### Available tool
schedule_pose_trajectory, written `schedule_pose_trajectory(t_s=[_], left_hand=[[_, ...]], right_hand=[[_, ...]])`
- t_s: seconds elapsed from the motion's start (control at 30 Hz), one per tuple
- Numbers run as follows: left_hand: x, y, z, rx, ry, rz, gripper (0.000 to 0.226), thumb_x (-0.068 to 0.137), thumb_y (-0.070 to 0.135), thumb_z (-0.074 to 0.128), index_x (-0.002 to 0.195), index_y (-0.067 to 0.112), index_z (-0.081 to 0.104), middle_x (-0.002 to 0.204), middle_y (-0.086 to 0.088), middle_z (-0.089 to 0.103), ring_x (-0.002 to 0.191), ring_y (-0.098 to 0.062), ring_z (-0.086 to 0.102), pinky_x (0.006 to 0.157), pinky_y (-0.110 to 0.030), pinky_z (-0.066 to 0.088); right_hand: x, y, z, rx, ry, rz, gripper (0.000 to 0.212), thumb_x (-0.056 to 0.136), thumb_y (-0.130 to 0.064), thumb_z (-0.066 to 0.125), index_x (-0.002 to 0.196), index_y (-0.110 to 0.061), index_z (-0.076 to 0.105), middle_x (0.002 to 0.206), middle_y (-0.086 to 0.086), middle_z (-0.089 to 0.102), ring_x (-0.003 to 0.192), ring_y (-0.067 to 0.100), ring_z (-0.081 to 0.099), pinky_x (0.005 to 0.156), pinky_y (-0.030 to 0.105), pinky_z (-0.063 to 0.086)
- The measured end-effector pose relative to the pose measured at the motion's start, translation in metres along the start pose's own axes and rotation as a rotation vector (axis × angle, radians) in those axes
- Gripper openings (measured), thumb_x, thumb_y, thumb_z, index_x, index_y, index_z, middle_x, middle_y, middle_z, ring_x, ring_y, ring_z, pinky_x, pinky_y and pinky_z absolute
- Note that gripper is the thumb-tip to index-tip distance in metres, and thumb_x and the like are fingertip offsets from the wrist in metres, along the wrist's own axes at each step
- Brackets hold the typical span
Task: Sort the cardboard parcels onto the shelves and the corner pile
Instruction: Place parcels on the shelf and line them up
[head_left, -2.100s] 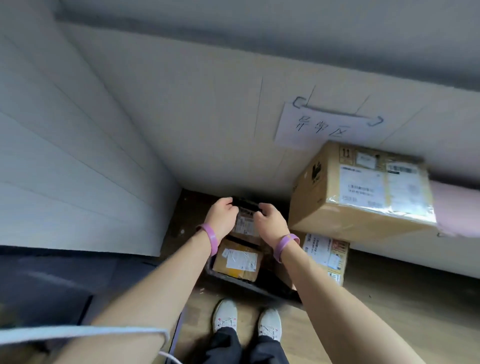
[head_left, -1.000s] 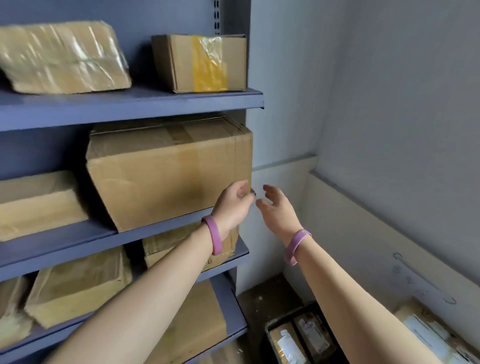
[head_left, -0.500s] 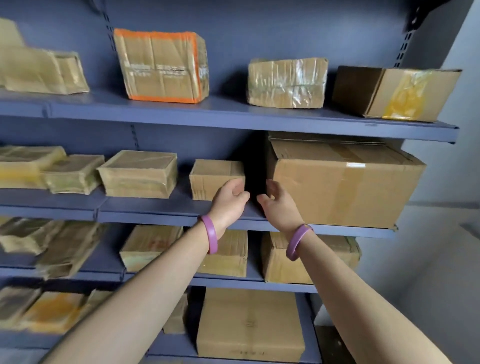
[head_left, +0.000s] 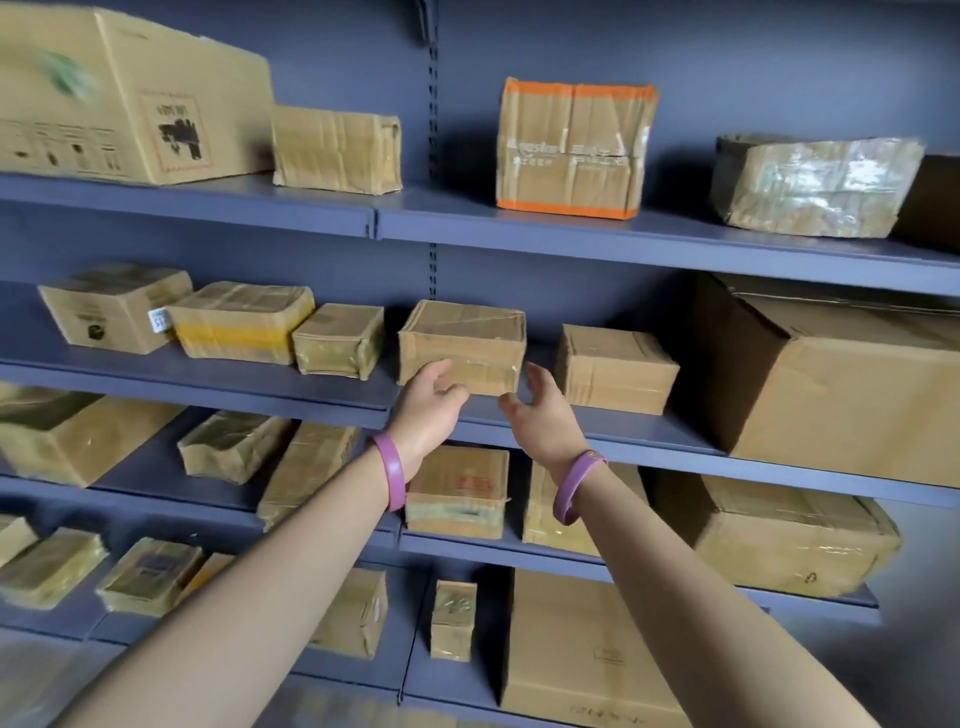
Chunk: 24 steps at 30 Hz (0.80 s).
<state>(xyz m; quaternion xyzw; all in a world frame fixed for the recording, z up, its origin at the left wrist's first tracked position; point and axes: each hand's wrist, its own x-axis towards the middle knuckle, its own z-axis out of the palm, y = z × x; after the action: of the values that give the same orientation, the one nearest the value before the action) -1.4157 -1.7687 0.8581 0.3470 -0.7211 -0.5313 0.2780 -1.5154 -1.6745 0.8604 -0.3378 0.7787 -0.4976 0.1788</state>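
A tape-wrapped cardboard parcel (head_left: 462, 335) sits on the middle shelf (head_left: 363, 397) of a blue-grey rack. My left hand (head_left: 428, 408) reaches up to its lower front face, thumb raised and fingers against the cardboard. My right hand (head_left: 537, 415) is held up at the parcel's lower right corner with its fingers spread and nothing in it. A slightly smaller parcel (head_left: 615, 369) stands just to the right. Both wrists wear purple bands.
A large carton (head_left: 831, 379) fills the right end of the same shelf. Small parcels (head_left: 337, 340) line its left part. The top shelf carries an orange-edged box (head_left: 571, 148) and a big printed carton (head_left: 124, 98). Lower shelves hold several more parcels (head_left: 457, 491).
My view swung from the floor bin in the corner up to the rack and then leftward. Both hands shifted from the smaller parcel to the one left of it.
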Motion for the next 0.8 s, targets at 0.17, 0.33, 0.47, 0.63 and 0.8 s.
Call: schedule_pose_trajectory(t_s=[0.17, 0.33, 0.47, 0.63, 0.8], left_hand=[[0.012, -0.017, -0.066, -0.026, 0.053, -0.028, 0.052, 0.101, 0.015, 0.051, 0.151, 0.014, 0.035, 0.151, -0.007, 0.042, 0.138, -0.018, 0.041, 0.098, -0.015, 0.036], [0.040, -0.030, -0.118, -0.041, 0.103, -0.022, 0.051, 0.101, 0.010, 0.049, 0.150, 0.012, 0.036, 0.151, -0.008, 0.043, 0.139, -0.017, 0.039, 0.098, -0.018, 0.029], [0.067, -0.049, -0.150, -0.043, 0.110, -0.042, 0.053, 0.100, 0.010, 0.051, 0.151, 0.012, 0.036, 0.151, -0.010, 0.042, 0.140, -0.018, 0.038, 0.099, -0.020, 0.029], [0.113, -0.079, -0.210, -0.024, 0.143, -0.062, 0.053, 0.100, 0.010, 0.051, 0.151, 0.014, 0.036, 0.152, -0.008, 0.042, 0.140, -0.017, 0.039, 0.100, -0.019, 0.030], [0.173, -0.097, -0.284, 0.036, 0.200, -0.047, 0.051, 0.099, 0.009, 0.050, 0.149, 0.014, 0.040, 0.149, -0.006, 0.046, 0.137, -0.016, 0.042, 0.098, -0.018, 0.030]], right_hand=[[0.010, -0.032, 0.061, 0.006, -0.051, -0.020, 0.056, 0.102, -0.018, 0.048, 0.153, -0.014, 0.025, 0.136, 0.016, 0.055, 0.125, 0.030, 0.052, 0.073, 0.016, 0.035], [0.033, -0.051, 0.117, 0.013, -0.094, -0.035, 0.059, 0.101, -0.016, 0.049, 0.154, -0.012, 0.022, 0.149, 0.009, 0.042, 0.134, 0.028, 0.044, 0.086, 0.015, 0.032], [0.060, -0.067, 0.164, 0.020, -0.133, -0.063, 0.057, 0.100, -0.017, 0.051, 0.151, -0.011, 0.026, 0.154, 0.010, 0.037, 0.135, 0.027, 0.043, 0.108, 0.032, 0.037], [0.107, -0.095, 0.238, 0.040, -0.152, -0.091, 0.056, 0.098, -0.018, 0.053, 0.150, -0.013, 0.031, 0.143, 0.009, 0.046, 0.117, 0.025, 0.053, 0.097, 0.028, 0.040], [0.158, -0.135, 0.316, 0.078, -0.181, -0.126, 0.051, 0.098, -0.015, 0.052, 0.146, -0.008, 0.036, 0.130, 0.005, 0.053, 0.115, 0.024, 0.055, 0.084, 0.020, 0.038]])
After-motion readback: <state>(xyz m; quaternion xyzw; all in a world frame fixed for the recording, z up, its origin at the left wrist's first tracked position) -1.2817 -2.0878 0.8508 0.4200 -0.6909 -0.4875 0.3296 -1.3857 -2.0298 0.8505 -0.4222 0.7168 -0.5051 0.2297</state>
